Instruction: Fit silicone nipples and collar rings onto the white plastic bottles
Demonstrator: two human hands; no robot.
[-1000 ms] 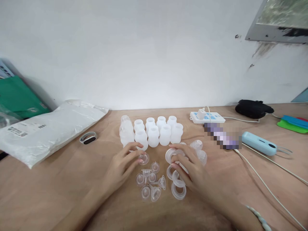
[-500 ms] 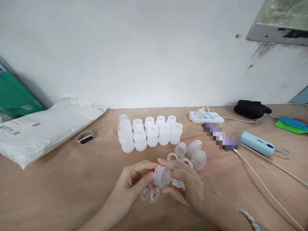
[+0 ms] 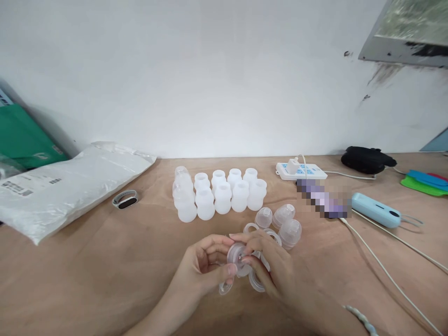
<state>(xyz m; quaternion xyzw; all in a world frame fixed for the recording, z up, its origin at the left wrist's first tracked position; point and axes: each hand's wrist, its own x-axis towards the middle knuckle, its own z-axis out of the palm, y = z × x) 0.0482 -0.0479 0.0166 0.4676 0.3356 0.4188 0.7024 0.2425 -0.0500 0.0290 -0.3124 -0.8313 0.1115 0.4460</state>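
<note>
Both hands meet low in the middle of the wooden table (image 3: 105,261). My left hand (image 3: 203,270) and my right hand (image 3: 269,266) pinch one translucent plastic ring with a small clear nipple piece (image 3: 237,255) between their fingertips. Loose clear nipples (image 3: 224,287) and white rings (image 3: 255,282) lie under and beside the hands. Behind them stand several small white bottles (image 3: 220,196) in two rows, and three clear dome caps (image 3: 282,221) lie to the right.
A white plastic bag (image 3: 66,186) and a wristband (image 3: 125,199) lie at the left. At the right are a power strip (image 3: 301,170), a light blue device (image 3: 376,210), cables (image 3: 385,266) and a black object (image 3: 367,158).
Both hands left the table and came together, lifting a ring and a nipple. Since half a second ago they have turned the piece, and the nipple now sits inside the ring.
</note>
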